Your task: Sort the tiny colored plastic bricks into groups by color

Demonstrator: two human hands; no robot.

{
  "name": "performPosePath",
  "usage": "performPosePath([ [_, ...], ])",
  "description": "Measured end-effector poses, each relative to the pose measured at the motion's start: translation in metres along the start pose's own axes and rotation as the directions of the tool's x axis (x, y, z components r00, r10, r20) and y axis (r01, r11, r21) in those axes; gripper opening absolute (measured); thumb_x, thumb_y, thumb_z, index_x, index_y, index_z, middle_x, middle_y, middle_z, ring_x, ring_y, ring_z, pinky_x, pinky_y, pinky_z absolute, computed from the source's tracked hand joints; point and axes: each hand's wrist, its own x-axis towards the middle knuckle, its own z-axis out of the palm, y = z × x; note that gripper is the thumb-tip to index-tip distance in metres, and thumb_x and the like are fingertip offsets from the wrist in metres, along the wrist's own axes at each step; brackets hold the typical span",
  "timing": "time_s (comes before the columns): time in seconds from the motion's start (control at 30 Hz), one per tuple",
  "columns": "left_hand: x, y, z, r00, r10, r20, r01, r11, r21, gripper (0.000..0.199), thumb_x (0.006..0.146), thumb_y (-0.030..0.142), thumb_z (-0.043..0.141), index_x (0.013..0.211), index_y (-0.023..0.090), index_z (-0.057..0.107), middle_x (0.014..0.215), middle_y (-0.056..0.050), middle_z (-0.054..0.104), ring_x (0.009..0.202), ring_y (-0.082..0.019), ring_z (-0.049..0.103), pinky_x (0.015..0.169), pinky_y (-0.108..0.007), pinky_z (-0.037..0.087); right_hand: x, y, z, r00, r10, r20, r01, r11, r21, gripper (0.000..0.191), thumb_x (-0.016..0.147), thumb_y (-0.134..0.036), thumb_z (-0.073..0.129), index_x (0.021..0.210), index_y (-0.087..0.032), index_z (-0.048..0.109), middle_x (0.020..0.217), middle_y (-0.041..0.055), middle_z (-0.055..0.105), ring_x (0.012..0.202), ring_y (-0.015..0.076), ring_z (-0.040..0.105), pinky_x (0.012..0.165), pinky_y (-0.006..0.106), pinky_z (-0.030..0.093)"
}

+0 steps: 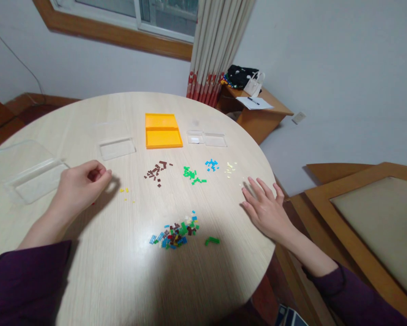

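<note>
- Taking the middle of the table point(138, 271) as the clock centre, the left hand point(83, 185) is hovering towards 9 o'clock; its thumb and index finger are pressing together, but I cannot tell if they are pinching a small piece
- The right hand point(268, 210) is spreading its fingers loosely towards 3 o'clock, beside some tiny clear pieces point(242, 183), and is showing no grasp
- The mixed heap of bricks point(178, 233) is lying at 6 o'clock, with a green piece point(213, 240) sitting apart on its right
- Brown bricks point(156, 170) are lying near 12 o'clock, green bricks point(190, 174) at 1, blue bricks point(211, 165) and pale yellow bricks point(230, 169) at 2, yellow bricks point(124, 190) at 9
- The orange case point(164, 137) is standing open at 12 o'clock; clear boxes are waiting at 9, 11 point(118, 148) and 1 point(215, 139)
- In my judgement, the hands are working among colour groups, with the mixed heap remaining unsorted; any next move is calling for a light fingertip pinch, without the sleeve brushing the red piece point(93, 203)
</note>
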Motion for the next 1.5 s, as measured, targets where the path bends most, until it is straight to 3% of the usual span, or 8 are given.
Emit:
performPosePath([
  [0.3,0.000,-0.002,0.000,1.000,0.004,-0.013,-0.004,1.000,0.009,0.031,0.067,0.052,0.045,0.064,0.022,0.047,0.053,0.003,0.048,0.054,-0.013,0.045,0.058,-0.026,0.033,0.044,-0.005,0.018,0.999,-0.045,0.007,0.045,0.999,0.001,0.042,0.102,-0.039,0.034,0.125,-0.016,0.061,0.150,0.0170,0.046,0.141,0.0313,0.034,0.115,0.054,0.013],
  [0.63,0.000,0.005,0.000,1.000,-0.004,0.002,0.004,0.999,0.053,0.031,0.062,0.053,0.042,0.063,0.023,0.047,0.054,0.001,0.049,0.055,-0.014,0.046,0.059,-0.027,0.033,0.002,0.003,0.008,0.997,0.072,0.036,-0.071,0.996,-0.048,0.041,0.102,-0.042,0.037,0.125,-0.018,0.062,0.151,0.0142,0.046,0.142,0.0308,0.033,0.117,0.057,0.009],
  [1.13,-0.002,0.007,-0.002,0.999,-0.035,0.020,0.034,0.999,0.027,0.031,0.063,0.055,0.044,0.063,0.023,0.045,0.051,0.002,0.048,0.053,-0.015,0.046,0.057,-0.027,0.033,0.029,0.022,0.027,0.998,0.037,0.045,-0.033,0.997,-0.075,0.044,0.103,-0.041,0.032,0.130,-0.018,0.059,0.153,0.0149,0.043,0.143,0.0326,0.033,0.115,0.060,0.012],
  [1.5,-0.002,0.003,-0.001,0.999,-0.016,0.029,0.015,0.999,0.038,0.031,0.066,0.054,0.044,0.065,0.023,0.045,0.056,0.001,0.049,0.057,-0.016,0.046,0.058,-0.028,0.033,0.019,0.037,0.022,0.993,0.095,0.065,-0.094,0.995,-0.010,0.043,0.102,-0.037,0.032,0.125,-0.016,0.063,0.150,0.0160,0.047,0.142,0.0345,0.034,0.113,0.064,0.017],
])
